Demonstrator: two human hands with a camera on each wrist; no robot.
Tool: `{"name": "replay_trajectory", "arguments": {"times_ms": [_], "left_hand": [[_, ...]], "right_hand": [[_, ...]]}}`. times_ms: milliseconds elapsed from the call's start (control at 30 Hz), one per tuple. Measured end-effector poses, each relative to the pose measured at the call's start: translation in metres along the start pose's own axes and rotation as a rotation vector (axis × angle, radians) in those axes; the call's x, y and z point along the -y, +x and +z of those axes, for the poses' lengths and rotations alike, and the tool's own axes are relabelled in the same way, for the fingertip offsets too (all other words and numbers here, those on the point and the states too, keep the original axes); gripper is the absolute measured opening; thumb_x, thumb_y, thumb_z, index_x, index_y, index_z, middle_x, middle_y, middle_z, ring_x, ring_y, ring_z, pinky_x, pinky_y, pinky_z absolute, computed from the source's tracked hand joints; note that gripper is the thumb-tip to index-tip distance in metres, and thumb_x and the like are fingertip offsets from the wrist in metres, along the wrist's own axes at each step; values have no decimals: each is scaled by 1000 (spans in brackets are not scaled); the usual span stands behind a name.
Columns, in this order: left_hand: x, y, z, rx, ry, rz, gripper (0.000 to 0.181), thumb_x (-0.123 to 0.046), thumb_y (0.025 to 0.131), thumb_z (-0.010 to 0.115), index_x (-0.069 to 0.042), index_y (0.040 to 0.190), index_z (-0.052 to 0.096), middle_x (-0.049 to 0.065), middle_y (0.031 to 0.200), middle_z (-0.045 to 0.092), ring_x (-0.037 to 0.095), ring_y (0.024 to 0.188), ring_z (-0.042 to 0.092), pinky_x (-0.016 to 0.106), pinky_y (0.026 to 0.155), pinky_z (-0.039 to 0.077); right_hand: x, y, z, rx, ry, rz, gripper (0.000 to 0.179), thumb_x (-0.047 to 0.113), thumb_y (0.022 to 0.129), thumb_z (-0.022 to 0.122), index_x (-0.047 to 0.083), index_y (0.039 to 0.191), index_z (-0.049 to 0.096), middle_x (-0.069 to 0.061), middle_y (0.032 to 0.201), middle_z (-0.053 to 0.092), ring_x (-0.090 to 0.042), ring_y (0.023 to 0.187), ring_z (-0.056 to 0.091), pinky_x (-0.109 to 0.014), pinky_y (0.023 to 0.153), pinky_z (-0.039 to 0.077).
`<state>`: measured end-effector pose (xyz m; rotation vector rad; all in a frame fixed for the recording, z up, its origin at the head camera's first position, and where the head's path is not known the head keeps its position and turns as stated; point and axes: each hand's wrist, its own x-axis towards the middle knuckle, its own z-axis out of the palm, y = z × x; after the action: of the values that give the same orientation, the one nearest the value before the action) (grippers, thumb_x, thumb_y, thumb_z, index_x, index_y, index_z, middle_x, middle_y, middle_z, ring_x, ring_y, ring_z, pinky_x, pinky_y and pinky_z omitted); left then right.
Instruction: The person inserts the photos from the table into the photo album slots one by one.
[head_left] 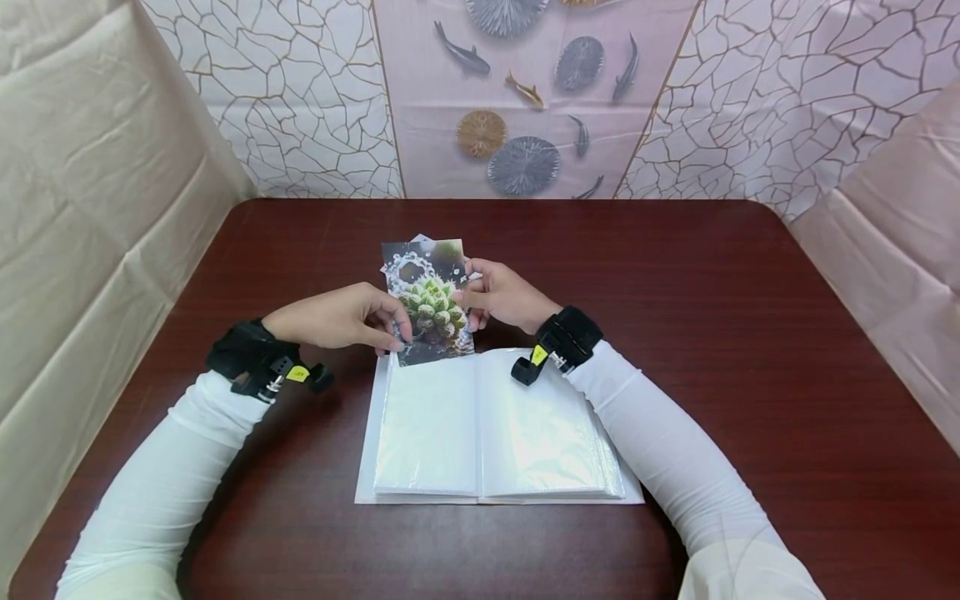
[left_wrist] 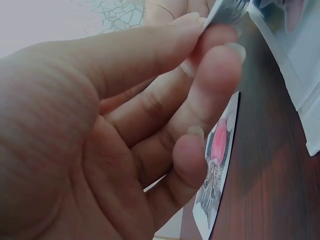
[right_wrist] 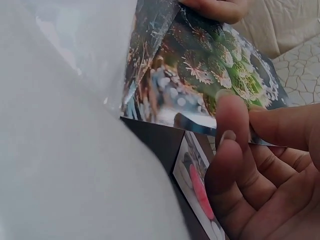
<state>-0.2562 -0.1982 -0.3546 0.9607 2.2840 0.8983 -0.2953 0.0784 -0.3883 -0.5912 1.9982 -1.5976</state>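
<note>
A glossy photo of a green succulent (head_left: 435,307) stands over the top edge of an open photo album (head_left: 427,429). My left hand (head_left: 351,317) pinches the photo near its lower left edge, thumb against fingertips. On the opposite edge, my right hand (head_left: 508,295) grips it between thumb and fingers. In the right wrist view, the clear plastic pocket (right_wrist: 85,45) overlaps one lower corner of the photo, while the other part of that edge lies outside it. The album's left and right pages show blank clear sleeves.
Behind the succulent photo, another picture with a cat and a pink shape (left_wrist: 216,160) lies on the dark red wooden table (head_left: 750,375). Patterned cloth (head_left: 300,100) hangs past the far table edge, and pale fabric (head_left: 97,208) drapes at both sides.
</note>
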Motion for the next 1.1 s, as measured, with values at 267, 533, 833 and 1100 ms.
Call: {"name": "replay_trajectory", "arguments": {"times_ms": [267,533,833,1100], "left_hand": [[0,0,1,-11,-13,2,15,-15,95,72,-11,109,72,2,82,72,32,75,65,34,70,55],[0,0,0,-5,-7,7,14,-15,94,72,-11,108,72,2,81,71,35,74,63,34,70,55],[3,0,8,12,26,29,11,-16,95,71,-13,106,73,0,87,69,17,71,60,33,69,56],[3,3,5,6,52,19,12,-17,95,71,-14,107,73,0,85,68,17,68,59,30,66,53]], "right_hand": [[1,-1,0,11,8,10,23,8,103,57,7,104,35,-7,72,64,-19,58,67,-35,63,57],[0,-4,-4,51,-34,57,75,10,104,57,7,162,11,-5,79,69,-20,60,67,-34,66,58],[-3,-5,-2,-70,-86,2,50,15,102,62,10,144,36,-5,98,58,-25,68,56,-30,61,47],[4,-4,-6,-81,-46,-98,74,13,101,62,32,160,22,-7,105,47,-36,65,49,-30,60,43]]}}
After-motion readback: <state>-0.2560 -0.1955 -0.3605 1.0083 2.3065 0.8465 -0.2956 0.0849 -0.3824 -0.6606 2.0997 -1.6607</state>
